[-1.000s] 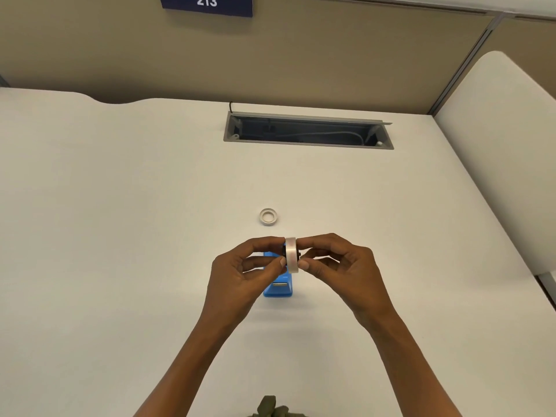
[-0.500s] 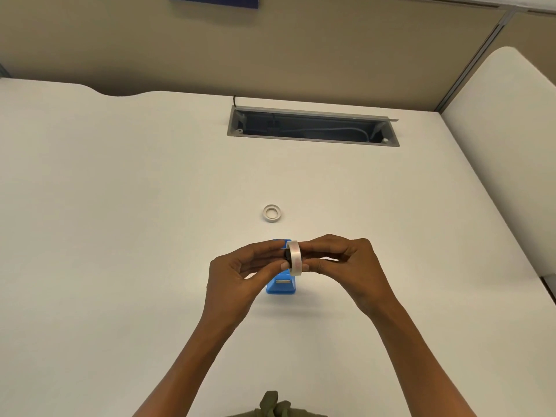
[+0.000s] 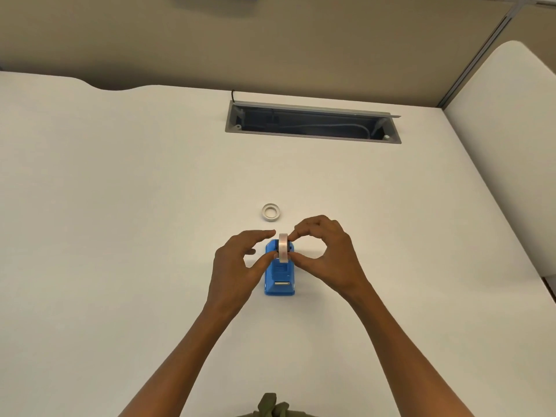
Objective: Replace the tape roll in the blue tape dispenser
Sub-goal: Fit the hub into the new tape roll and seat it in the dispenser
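The blue tape dispenser (image 3: 279, 279) stands on the white desk (image 3: 120, 236), its cutter end toward me. A whitish tape roll (image 3: 283, 247) stands on edge over the dispenser's rear cradle. My right hand (image 3: 326, 254) pinches the roll between thumb and forefinger from the right. My left hand (image 3: 237, 263) is at the roll's left side with fingers spread, its thumb tip against the roll or the dispenser edge; I cannot tell which. A small empty tape core (image 3: 270, 211) lies flat on the desk just beyond the hands.
A grey cable tray opening (image 3: 313, 123) is set into the desk farther back. A beige partition wall (image 3: 270, 40) rises behind it. A second white desk surface (image 3: 511, 145) adjoins on the right.
Both hands carried the roll down and away onto the dispenser's rear. My left hand's fingers have come apart and loosened from the roll.
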A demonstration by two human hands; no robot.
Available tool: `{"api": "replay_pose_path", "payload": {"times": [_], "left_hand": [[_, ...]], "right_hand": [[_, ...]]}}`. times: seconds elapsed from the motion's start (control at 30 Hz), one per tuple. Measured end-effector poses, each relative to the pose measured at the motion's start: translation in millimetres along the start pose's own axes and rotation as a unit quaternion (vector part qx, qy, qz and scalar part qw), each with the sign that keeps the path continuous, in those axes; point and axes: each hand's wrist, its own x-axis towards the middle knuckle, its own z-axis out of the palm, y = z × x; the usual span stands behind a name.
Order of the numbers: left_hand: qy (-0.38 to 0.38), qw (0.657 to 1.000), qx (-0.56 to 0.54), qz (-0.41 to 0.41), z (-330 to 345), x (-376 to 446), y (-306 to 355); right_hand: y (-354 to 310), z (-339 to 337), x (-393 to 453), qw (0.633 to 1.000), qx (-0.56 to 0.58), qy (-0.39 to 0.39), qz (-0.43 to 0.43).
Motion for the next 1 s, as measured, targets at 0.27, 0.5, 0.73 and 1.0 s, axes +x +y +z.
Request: {"api": "replay_pose_path", "payload": {"times": [0.27,0.5,0.73,1.0], "left_hand": [[-0.005,0.999,0.014,-0.030,8,12,-17],[-0.009,0.999,0.019,-0.044,18,16,-25],[-0.013,0.999,0.024,-0.046,21,14,-29],[-0.018,0.997,0.030,-0.063,26,15,-34]], "right_hand": [[12,14,5,0.997,0.037,0.010,0.070],[19,17,10,0.997,0.034,0.009,0.067],[26,24,11,0.997,0.027,0.005,0.074],[36,29,11,0.997,0.031,0.005,0.078]]}}
